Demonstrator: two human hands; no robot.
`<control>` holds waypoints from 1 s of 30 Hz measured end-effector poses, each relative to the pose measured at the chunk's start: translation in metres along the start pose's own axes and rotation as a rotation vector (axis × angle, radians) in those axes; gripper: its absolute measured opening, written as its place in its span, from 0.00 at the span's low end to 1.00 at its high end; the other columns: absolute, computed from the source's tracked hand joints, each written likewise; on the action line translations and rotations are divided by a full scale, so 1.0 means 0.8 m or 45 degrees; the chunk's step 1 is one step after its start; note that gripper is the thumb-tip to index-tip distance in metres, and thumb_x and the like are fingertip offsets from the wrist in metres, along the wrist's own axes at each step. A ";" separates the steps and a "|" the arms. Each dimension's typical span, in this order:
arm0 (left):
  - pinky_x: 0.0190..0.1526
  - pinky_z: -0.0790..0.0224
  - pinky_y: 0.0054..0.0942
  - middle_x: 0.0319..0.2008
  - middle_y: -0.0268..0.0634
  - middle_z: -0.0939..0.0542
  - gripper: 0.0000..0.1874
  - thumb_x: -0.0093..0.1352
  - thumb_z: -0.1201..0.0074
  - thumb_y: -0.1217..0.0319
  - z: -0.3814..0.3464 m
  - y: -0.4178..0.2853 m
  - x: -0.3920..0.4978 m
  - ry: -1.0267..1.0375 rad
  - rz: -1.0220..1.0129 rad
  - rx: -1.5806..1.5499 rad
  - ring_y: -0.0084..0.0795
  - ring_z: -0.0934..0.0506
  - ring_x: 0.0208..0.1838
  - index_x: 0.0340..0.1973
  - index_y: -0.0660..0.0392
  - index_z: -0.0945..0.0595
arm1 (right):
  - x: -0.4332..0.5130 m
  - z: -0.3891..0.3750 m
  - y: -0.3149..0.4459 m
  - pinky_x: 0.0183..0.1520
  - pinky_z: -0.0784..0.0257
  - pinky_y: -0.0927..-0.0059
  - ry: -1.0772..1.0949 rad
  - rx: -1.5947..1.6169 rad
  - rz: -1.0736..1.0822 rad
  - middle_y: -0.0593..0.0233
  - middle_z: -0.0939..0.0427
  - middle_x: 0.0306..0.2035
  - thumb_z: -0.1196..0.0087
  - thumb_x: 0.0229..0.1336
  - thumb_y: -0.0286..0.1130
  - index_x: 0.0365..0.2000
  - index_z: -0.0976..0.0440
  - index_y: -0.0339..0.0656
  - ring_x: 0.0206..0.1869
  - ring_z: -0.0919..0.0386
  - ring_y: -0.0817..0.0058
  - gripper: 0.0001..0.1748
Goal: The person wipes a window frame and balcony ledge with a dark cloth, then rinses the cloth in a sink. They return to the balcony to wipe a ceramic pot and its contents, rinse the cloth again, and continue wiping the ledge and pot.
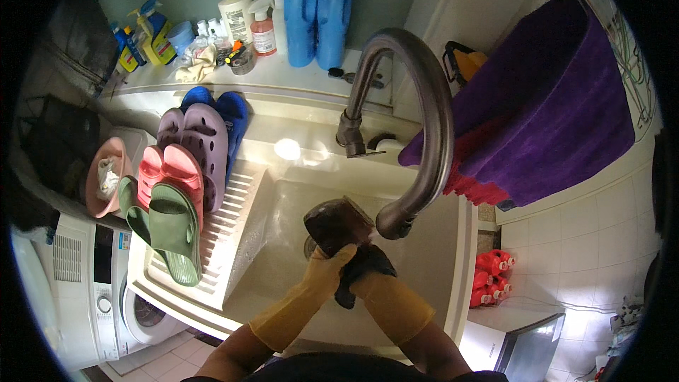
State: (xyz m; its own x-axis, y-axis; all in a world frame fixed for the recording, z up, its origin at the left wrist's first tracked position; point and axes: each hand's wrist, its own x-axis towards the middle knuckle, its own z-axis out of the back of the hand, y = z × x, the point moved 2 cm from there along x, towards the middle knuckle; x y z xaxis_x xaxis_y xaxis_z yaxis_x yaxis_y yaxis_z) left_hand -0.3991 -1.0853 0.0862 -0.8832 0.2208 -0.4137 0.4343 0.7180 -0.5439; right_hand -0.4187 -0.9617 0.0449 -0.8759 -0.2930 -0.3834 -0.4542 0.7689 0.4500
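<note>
My left hand [330, 268], in a yellow rubber glove, grips a dark brown, wet-looking piece of footwear [337, 223], seemingly a slipper, with the thumb on top. My right hand [379, 289], gloved alike, holds a black item [371, 265] against it; whether this is part of the same piece cannot be told. The right fingers are mostly hidden. Both hands are over the basin of a cream sink [424, 286], just below the spout of a curved metal faucet [443, 132]. Water flow is not clearly visible.
Green [172, 217], pink [180, 162], lilac [204, 127] and blue [236, 111] slippers stand on the ribbed drainboard [228, 233] at left. Blue detergent bottles [301, 16] line the back ledge. A purple towel [551, 111] hangs at right. A washing machine [106, 286] stands lower left.
</note>
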 end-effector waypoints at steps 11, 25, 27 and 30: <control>0.62 0.20 0.36 0.57 0.38 0.16 0.18 0.75 0.35 0.74 0.021 -0.056 -0.011 -0.266 0.023 0.024 0.36 0.16 0.59 0.59 0.54 0.21 | -0.070 0.021 0.047 0.37 0.18 0.61 -0.039 -1.654 0.359 0.61 0.15 0.37 0.38 0.66 0.37 0.50 0.19 0.42 0.36 0.14 0.61 0.16; 0.66 0.27 0.35 0.58 0.37 0.15 0.23 0.73 0.30 0.72 0.004 -0.023 -0.043 0.175 0.358 0.343 0.34 0.18 0.61 0.62 0.58 0.18 | 0.054 -0.061 0.109 0.62 0.24 0.59 0.208 -1.968 0.133 0.52 0.15 0.54 0.41 0.69 0.30 0.54 0.20 0.39 0.56 0.17 0.56 0.15; 0.68 0.28 0.34 0.59 0.37 0.15 0.23 0.72 0.30 0.73 0.001 -0.025 -0.048 0.122 0.432 0.440 0.34 0.18 0.62 0.62 0.59 0.18 | 0.068 -0.039 0.112 0.60 0.23 0.60 0.470 -1.533 -0.100 0.53 0.15 0.53 0.41 0.69 0.29 0.53 0.21 0.37 0.54 0.17 0.58 0.15; 0.68 0.27 0.33 0.57 0.37 0.14 0.21 0.72 0.31 0.74 -0.004 -0.032 -0.045 0.026 0.295 0.071 0.33 0.18 0.63 0.60 0.57 0.17 | 0.061 -0.006 0.096 0.57 0.22 0.62 0.162 -1.201 -0.021 0.54 0.15 0.50 0.41 0.70 0.27 0.53 0.22 0.35 0.51 0.17 0.62 0.14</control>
State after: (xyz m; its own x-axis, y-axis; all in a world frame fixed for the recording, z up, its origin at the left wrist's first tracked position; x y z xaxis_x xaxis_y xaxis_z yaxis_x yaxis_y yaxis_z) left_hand -0.3789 -1.1094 0.1173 -0.7618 0.3892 -0.5179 0.6346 0.6090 -0.4758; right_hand -0.4973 -0.9201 0.0647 -0.8540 -0.4024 -0.3299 -0.3622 0.0045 0.9321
